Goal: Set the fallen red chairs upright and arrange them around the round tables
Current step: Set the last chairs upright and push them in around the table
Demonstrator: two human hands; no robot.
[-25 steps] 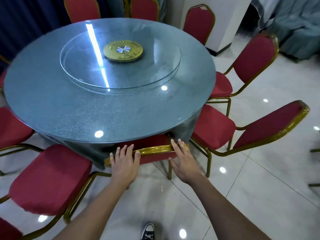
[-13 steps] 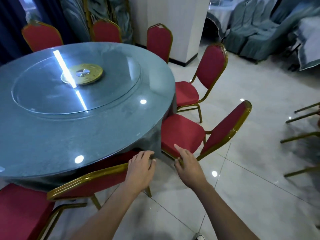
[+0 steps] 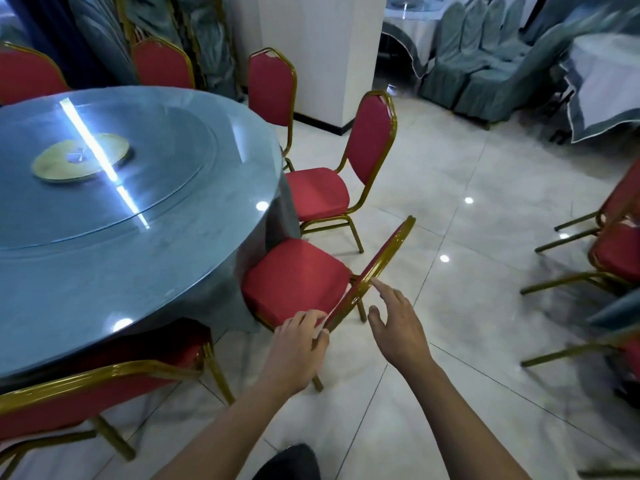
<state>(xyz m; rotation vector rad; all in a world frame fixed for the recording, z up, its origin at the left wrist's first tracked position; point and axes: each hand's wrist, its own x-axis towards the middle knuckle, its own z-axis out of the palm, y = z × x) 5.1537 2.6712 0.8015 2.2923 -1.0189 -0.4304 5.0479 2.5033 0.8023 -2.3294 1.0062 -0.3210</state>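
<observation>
The hands have left the chair at the lower left of the frame (image 3: 86, 393), which a second ago they were pushing in under the counter (image 3: 104, 237), and have moved on to the next chair (image 3: 298, 278), just right of centre. That earlier chair now stands tucked against the counter's edge, its gilt backrest toward the camera, so that place looks settled.

The left hand (image 3: 298, 344) now grips the near end of the next chair's backrest frame, its fingers (image 3: 304, 318) curled over the gold tube. The right hand (image 3: 398, 323) hovers just beside the same frame, fingers spread apart and holding nothing; its forefinger is at the rail, though I cannot tell whether it touches.

This chair stands upright on its legs with the seat near the hanging cloth, but its back is angled away from the counter, so it probably needs turning and sliding in. Further up, two more red chairs (image 3: 346, 161) already stand at the counter.

At the right edge of the frame, gold legs (image 3: 568, 230) jut sideways from red seats: these fallen chairs (image 3: 613, 251) suggest much of the task remains.
</observation>
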